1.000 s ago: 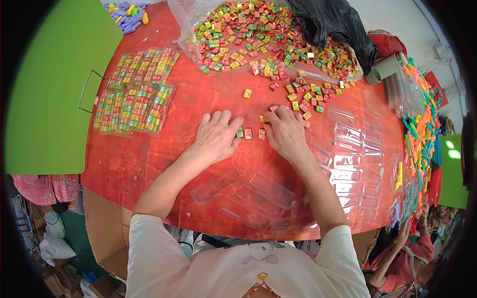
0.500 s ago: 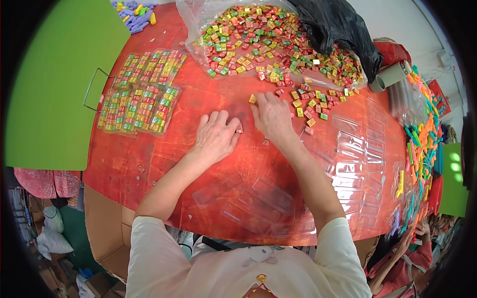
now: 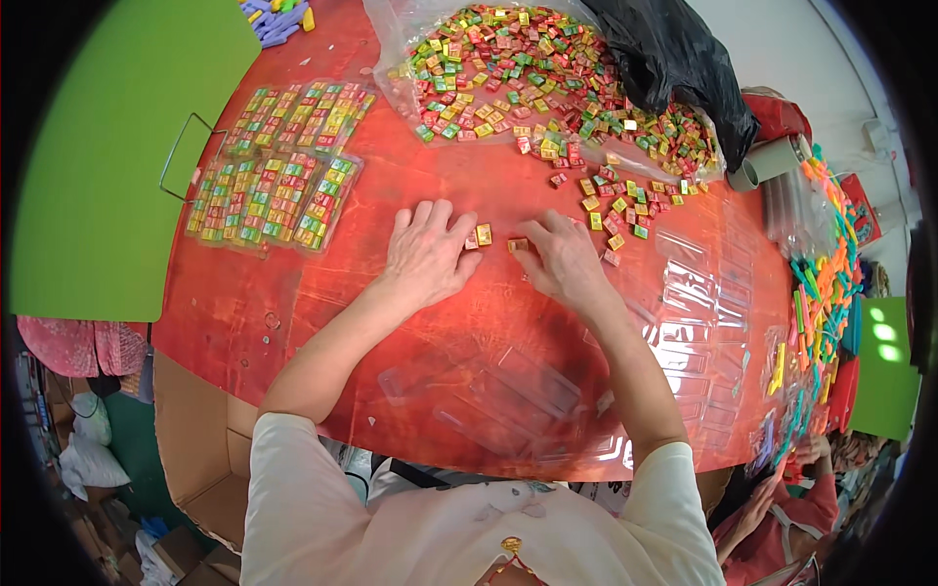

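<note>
Filled trays [image 3: 264, 200]: laid in two rows, left of the clear bag [image 3: 388, 44].
Left hand [image 3: 428, 252]: held palm-down before the bag; whether anything is pinched cannot be told.
Small blocks [image 3: 484, 234]: two are set together before the bag, by the left thumb and forefinger (the right one is yellow).
Right hand [image 3: 567, 259]: curled before the bag, set apart from the left, another block [image 3: 518, 245] seen at its fingertips; its grip cannot be told.
Empty trays [image 3: 687, 327]: spread right of the bag, nearer.

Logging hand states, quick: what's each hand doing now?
Left hand: curled at small blocks; grip can't be told.
Right hand: curled at another block; grip unclear.
</note>
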{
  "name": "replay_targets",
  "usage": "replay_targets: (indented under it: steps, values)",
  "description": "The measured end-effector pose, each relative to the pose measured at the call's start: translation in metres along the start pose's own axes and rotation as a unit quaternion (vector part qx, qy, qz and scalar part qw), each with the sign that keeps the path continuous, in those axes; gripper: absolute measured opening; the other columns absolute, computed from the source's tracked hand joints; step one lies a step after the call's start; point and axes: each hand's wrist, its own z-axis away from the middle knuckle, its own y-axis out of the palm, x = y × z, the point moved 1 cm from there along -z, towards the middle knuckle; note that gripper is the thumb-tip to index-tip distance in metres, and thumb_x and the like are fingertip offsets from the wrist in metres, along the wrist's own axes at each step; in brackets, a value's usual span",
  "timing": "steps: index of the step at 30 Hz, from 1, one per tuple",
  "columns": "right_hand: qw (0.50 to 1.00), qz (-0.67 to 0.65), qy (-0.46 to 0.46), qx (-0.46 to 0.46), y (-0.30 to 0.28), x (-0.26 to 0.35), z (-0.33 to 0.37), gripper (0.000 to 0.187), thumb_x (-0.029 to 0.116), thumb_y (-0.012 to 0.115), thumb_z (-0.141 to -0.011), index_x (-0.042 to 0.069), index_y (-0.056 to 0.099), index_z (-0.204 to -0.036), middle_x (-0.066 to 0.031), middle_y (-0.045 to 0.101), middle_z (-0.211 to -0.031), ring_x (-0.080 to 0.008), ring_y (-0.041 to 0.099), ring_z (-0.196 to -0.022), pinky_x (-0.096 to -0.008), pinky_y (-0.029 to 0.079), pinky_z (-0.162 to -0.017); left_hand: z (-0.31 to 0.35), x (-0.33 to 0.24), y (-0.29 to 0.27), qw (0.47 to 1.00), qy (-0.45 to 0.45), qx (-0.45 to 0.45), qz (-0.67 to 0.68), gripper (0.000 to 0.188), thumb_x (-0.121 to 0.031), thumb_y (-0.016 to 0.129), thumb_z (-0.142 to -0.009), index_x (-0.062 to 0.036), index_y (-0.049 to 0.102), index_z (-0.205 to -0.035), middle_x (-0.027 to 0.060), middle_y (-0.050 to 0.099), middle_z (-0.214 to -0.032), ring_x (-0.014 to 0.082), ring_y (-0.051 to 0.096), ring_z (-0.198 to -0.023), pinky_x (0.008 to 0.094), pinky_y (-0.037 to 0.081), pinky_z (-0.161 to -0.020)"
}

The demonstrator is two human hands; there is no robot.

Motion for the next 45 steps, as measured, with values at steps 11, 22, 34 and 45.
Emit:
replay_targets:
  steps: [11,22,34,45]
  values:
    - [0.996,0.044,0.062,-0.048,0.023,0.004,-0.008,0.022,0.026,0.067,-0.089,0.005,0.063,-0.093,-0.013,0.064,-0.091,-0.0316,0.066,-0.083,-0.0465,0.048,-0.076,0.001,-0.004,0.02,0.997,0.052,-0.064,-0.006,0.034,-0.027,0.073,-0.083,-0.0125,0.065,-0.112,0.0125,0.054,-0.113,0.0303,0.051,-0.111,0.0493,0.038,-0.09]
    - [0.995,0.088,0.055,0.0,0.005,-0.003,0.02,0.023,0.018,0.069,-0.086,0.003,0.061,-0.102,-0.0142,0.059,-0.094,-0.0314,0.062,-0.09,-0.0445,0.047,-0.078,-0.003,-0.01,0.013,0.999,0.019,0.005,0.029,0.053,-0.029,0.07,-0.086,-0.0071,0.057,-0.132,0.0168,0.054,-0.126,0.0348,0.049,-0.12,0.0491,0.039,-0.096]
    - [0.997,0.061,0.023,-0.04,0.007,-0.014,0.012,0.03,0.013,0.069,-0.084,0.003,0.062,-0.112,-0.0138,0.058,-0.1,-0.0314,0.06,-0.094,-0.0439,0.047,-0.081,-0.026,-0.028,0.014,0.998,0.053,0.001,0.023,0.053,-0.031,0.072,-0.084,-0.0076,0.059,-0.129,0.0167,0.053,-0.125,0.034,0.049,-0.12,0.0499,0.037,-0.098]
    - [0.992,0.1,0.078,-0.013,-0.009,-0.011,0.037,0.037,0.015,0.071,-0.084,0.006,0.061,-0.118,-0.0133,0.059,-0.105,-0.0316,0.06,-0.097,-0.0446,0.047,-0.085,-0.101,-0.055,0.043,0.992,0.093,0.052,-0.068,0.027,-0.024,0.062,-0.087,-0.0047,0.07,-0.103,0.0161,0.069,-0.102,0.0323,0.061,-0.103,0.0551,0.033,-0.101]
